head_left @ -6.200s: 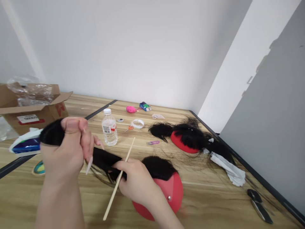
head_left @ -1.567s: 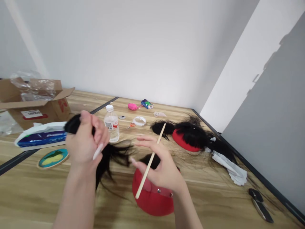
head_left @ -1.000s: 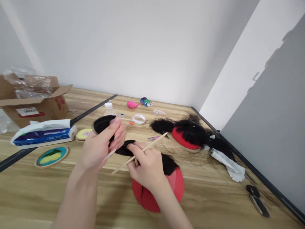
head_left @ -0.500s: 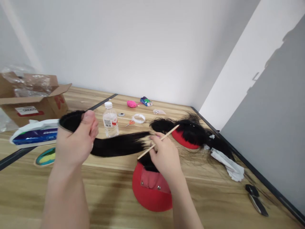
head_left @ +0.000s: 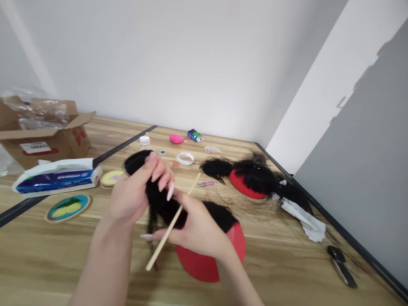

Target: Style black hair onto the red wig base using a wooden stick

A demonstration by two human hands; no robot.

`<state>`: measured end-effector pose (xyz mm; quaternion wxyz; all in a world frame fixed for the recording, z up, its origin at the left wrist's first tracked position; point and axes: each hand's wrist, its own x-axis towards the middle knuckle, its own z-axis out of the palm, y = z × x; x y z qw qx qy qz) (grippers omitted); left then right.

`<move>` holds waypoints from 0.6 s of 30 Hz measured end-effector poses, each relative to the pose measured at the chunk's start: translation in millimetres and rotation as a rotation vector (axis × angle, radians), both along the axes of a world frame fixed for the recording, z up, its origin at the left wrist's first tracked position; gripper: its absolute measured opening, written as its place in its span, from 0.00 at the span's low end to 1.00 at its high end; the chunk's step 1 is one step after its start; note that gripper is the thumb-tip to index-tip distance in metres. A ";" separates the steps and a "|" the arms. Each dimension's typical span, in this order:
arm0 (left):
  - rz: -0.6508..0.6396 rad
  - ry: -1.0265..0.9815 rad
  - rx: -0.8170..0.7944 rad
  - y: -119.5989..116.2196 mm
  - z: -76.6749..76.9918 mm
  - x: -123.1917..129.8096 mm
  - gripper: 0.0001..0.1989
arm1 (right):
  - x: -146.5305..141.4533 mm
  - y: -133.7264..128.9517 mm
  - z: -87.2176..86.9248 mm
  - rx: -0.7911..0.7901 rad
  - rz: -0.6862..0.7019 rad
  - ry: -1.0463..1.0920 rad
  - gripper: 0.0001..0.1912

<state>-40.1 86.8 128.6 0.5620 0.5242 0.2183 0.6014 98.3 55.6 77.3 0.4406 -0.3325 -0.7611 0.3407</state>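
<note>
Black hair (head_left: 161, 206): gathered in your left hand's (head_left: 134, 189) grip, strands loose.
Stick (head_left: 168, 230): your right hand (head_left: 200, 231) holds it, thumb spread, not yet through the hair.

a cardboard box (head_left: 65, 143) stands behind a tissue pack (head_left: 59, 183); a pink bundle (head_left: 175, 139) lies apart.

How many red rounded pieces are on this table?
2. The nearer red piece is partly hidden behind the right hand and forearm; the farther red piece lies back to the right, partly covered by black hair. I see no others.
</note>
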 end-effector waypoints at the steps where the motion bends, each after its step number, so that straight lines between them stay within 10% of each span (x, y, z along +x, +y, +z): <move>1: -0.051 -0.006 -0.006 -1.5 -0.5 3.8 0.22 | -6.3 2.2 -4.6 0.000 -0.007 0.010 0.25; 6: -0.170 0.002 -0.076 -5.5 -1.4 1.8 0.21 | 1.5 16.7 -21.3 -0.095 -0.018 0.044 0.15; 18: 0.411 -0.007 0.074 0.6 6.9 -54.7 0.22 | 81.6 38.9 -20.9 -0.177 -0.307 0.051 0.11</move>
